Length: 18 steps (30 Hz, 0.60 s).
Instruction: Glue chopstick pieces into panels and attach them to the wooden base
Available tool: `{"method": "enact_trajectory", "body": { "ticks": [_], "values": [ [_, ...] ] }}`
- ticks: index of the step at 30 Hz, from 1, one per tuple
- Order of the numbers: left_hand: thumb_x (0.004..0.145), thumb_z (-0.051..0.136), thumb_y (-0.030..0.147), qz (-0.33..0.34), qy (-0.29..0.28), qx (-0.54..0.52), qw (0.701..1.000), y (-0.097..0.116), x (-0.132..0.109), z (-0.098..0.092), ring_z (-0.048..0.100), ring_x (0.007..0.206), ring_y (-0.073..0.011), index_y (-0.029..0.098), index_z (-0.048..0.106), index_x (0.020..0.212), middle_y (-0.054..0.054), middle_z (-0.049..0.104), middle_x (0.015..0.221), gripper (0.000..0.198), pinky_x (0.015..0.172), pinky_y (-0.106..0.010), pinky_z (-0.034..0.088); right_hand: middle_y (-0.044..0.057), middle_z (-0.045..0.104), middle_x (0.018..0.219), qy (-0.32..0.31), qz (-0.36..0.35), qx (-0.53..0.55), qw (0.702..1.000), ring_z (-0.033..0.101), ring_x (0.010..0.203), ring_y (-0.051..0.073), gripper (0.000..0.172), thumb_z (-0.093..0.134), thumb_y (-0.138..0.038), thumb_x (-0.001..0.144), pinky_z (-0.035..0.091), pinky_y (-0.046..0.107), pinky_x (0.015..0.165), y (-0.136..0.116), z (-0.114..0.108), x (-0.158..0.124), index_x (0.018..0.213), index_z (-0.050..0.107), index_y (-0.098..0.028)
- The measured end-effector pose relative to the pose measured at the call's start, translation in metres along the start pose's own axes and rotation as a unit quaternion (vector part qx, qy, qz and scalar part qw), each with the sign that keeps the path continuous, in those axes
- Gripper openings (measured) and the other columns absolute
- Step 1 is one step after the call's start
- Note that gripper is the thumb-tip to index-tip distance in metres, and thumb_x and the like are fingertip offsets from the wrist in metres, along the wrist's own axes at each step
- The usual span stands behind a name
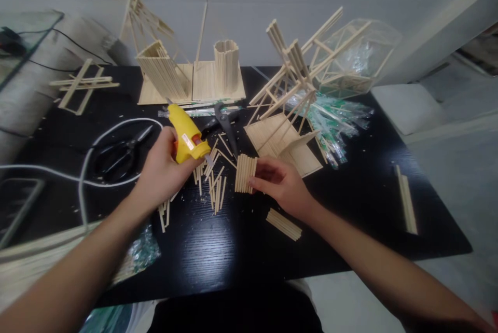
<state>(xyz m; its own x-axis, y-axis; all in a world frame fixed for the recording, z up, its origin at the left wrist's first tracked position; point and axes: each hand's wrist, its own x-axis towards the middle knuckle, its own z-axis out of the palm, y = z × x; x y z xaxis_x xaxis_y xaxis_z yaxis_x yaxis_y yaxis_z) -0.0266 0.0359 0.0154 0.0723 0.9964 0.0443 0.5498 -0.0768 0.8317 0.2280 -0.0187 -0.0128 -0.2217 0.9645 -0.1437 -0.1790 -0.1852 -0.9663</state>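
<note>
My left hand (pixel 161 172) is closed around a yellow glue gun (pixel 185 133), its nozzle pointing down to the right over loose wooden sticks (pixel 213 183) on the black table (pixel 218 250). My right hand (pixel 278 182) pinches a small panel of glued sticks (pixel 245 172) by its right edge, holding it just above the table. The glue gun's tip is a short way left of the panel, not touching it.
Black scissors (pixel 120 154) and a white cable (pixel 83 177) lie at the left. Stick models (pixel 187 71) stand at the back, a leaning stick frame (pixel 291 79) at the right beside plastic wrappers (pixel 334 120). Another small stick panel (pixel 284 224) lies near my right wrist.
</note>
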Motion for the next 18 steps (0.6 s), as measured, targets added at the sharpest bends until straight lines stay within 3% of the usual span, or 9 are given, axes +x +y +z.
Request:
{"method": "enact_trajectory", "body": {
  "ticks": [4,6,10,18],
  "values": [
    [0.079,0.082,0.046,-0.061,-0.125,-0.159,0.977,0.009,-0.005,0.010,0.049,0.047,-0.0096,0.023,0.052,0.098,0.002,0.062,0.076,0.043,0.041,-0.026,0.040,0.002,0.077,0.090,-0.027,0.013,-0.007,1.000,0.073,0.078,0.016,0.032,0.090,-0.041,0.074,0.065,0.034,0.071,0.002,0.004,-0.003,0.096,0.075,-0.023],
    [0.079,0.083,0.042,-0.061,-0.157,-0.205,0.964,0.011,-0.006,0.013,0.056,0.051,-0.0106,0.021,0.054,0.098,0.000,0.066,0.079,0.040,0.046,-0.026,0.048,0.002,0.078,0.090,-0.033,0.011,-0.010,0.999,0.073,0.078,0.016,0.030,0.090,-0.039,0.074,0.065,0.034,0.073,0.004,0.006,-0.003,0.095,0.075,-0.023],
    [0.076,0.087,0.034,-0.063,-0.161,-0.224,0.959,0.010,-0.006,0.015,0.067,0.065,-0.0143,0.018,0.060,0.096,-0.006,0.074,0.094,0.038,0.062,-0.029,0.058,0.001,0.078,0.091,-0.043,0.017,-0.009,0.999,0.073,0.078,0.016,0.030,0.090,-0.038,0.074,0.064,0.033,0.074,0.006,0.009,-0.004,0.096,0.076,-0.023],
    [0.068,0.090,0.022,-0.079,-0.148,-0.200,0.965,0.014,-0.009,0.018,0.063,0.065,-0.0118,0.019,0.062,0.101,0.002,0.071,0.083,0.044,0.063,-0.024,0.054,0.001,0.078,0.089,-0.051,0.040,-0.004,0.998,0.073,0.079,0.016,0.031,0.092,-0.035,0.072,0.063,0.032,0.076,0.004,0.011,-0.004,0.096,0.077,-0.022]
  ]
}}
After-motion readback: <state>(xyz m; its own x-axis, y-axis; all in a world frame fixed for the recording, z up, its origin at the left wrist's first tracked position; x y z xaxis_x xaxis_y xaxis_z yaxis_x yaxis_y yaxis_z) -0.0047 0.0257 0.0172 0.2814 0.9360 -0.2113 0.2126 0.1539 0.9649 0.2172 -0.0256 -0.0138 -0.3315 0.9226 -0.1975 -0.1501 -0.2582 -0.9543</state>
